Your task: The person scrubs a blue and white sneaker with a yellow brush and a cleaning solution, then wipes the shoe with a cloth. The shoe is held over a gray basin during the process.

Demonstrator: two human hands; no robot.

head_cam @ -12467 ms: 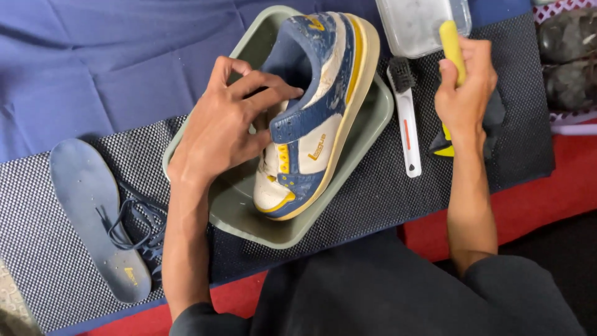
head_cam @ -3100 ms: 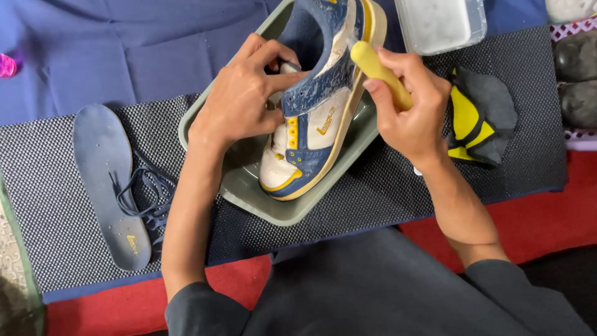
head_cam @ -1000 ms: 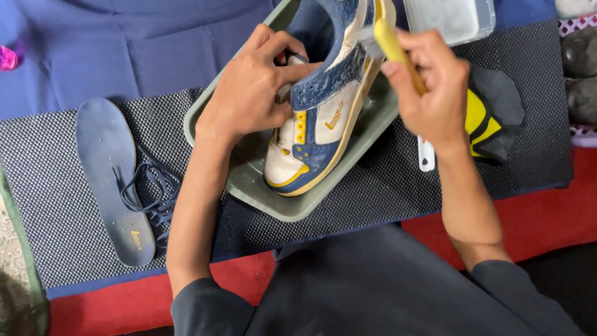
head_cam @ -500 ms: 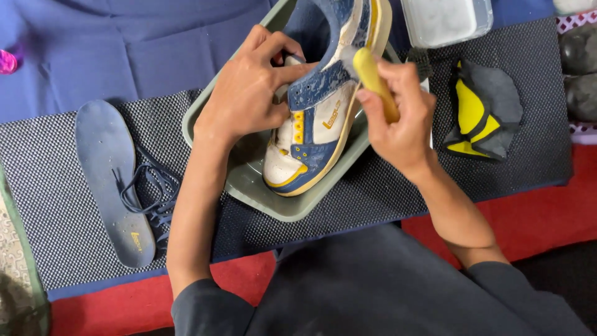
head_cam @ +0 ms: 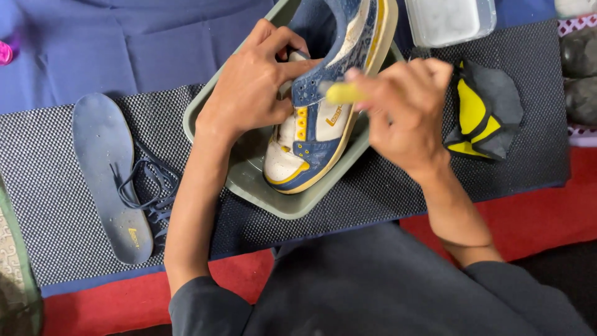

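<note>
Scrubbing stage, I'd say: left hand (head_cam: 252, 93) clamps the blue, white and yellow leather sneaker (head_cam: 323, 118) in the grey-green plastic tray (head_cam: 249, 186) mid-mat. Right hand (head_cam: 404, 112) is fisted around a yellow-handled brush (head_cam: 343, 93) against its side. Next it probably needs steady short strokes.

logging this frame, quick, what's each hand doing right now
Left hand: closed, gripping the sneaker in the tray.
Right hand: closed around a yellow brush handle, held at the sneaker's side.
</note>
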